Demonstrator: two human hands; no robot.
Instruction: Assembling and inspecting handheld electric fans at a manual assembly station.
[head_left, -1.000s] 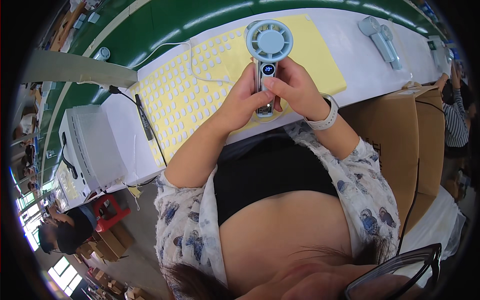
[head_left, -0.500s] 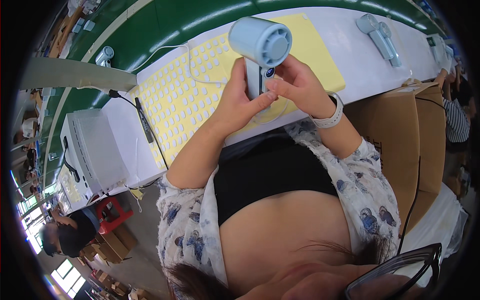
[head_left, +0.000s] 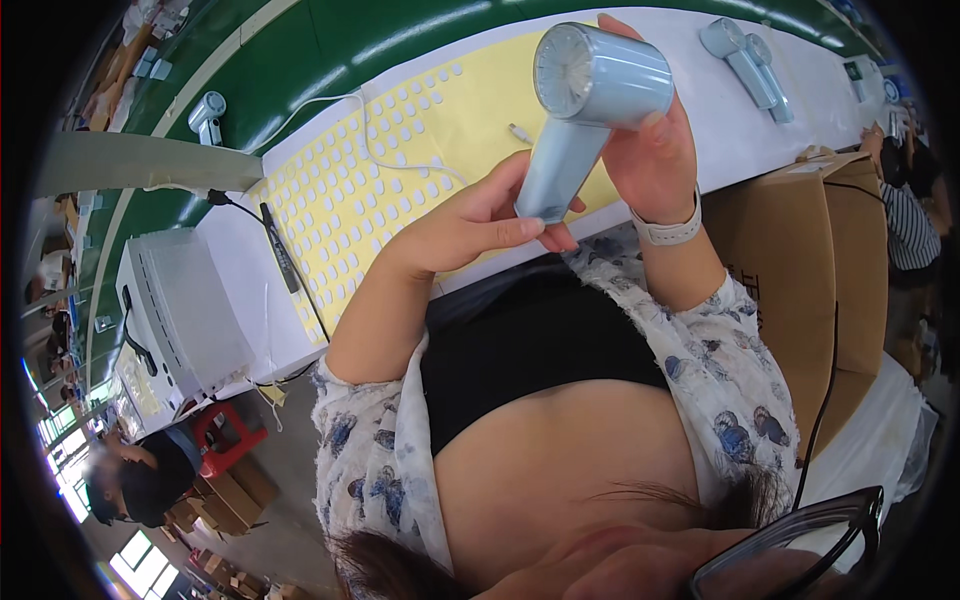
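A light blue handheld fan [head_left: 628,78] is held up between my two hands, over the table's near side. Its round head tilts to the upper right, with the clear grille turned left. Around the lower end of the handle closes my left hand [head_left: 490,218], thumb pressed near the base. My right hand [head_left: 655,160] grips the fan head from behind and the right; some of its fingers are hidden. Beneath lies a yellow sheet [head_left: 480,100] with rows of small white oval stickers. On that sheet rests the plug of a white cable [head_left: 518,132], apart from the fan.
Two more blue fans [head_left: 745,65] lie at the far right, another [head_left: 207,115] at far left. A black pen-like tool [head_left: 280,250] is by the sheet's left edge. A grey-white box [head_left: 185,300] stands left, an open cardboard carton [head_left: 800,280] right. Other people work beyond.
The fan has been turned so its grille faces left instead of its other end facing right. My right hand moved from the handle up to the head. The cable plug now shows.
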